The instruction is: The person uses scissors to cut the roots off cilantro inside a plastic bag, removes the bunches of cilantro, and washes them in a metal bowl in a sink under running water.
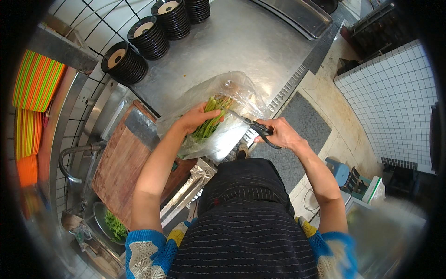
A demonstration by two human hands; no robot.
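Note:
My left hand point(199, 118) grips a bunch of green vegetable stalks point(209, 127), thumb across the top. Around and under the bunch spreads a clear plastic bag point(237, 83), and the stalks' lower part lies inside it. In my right hand point(278, 132) are black-handled scissors point(259, 129), my fingers in the handles. Their metal blades reach left to the reddish cut ends of the stalks. Whether the blades touch a stalk is too small to tell.
Stacked black bowls point(129, 64) line the tiled wall on the steel counter point(223, 45). A wooden cutting board point(118, 157) with a cleaver point(141, 125) lies at left, near a faucet point(76, 150). Leafy greens fill a metal bowl point(99, 216). A metal tray point(296, 15) sits at the far right.

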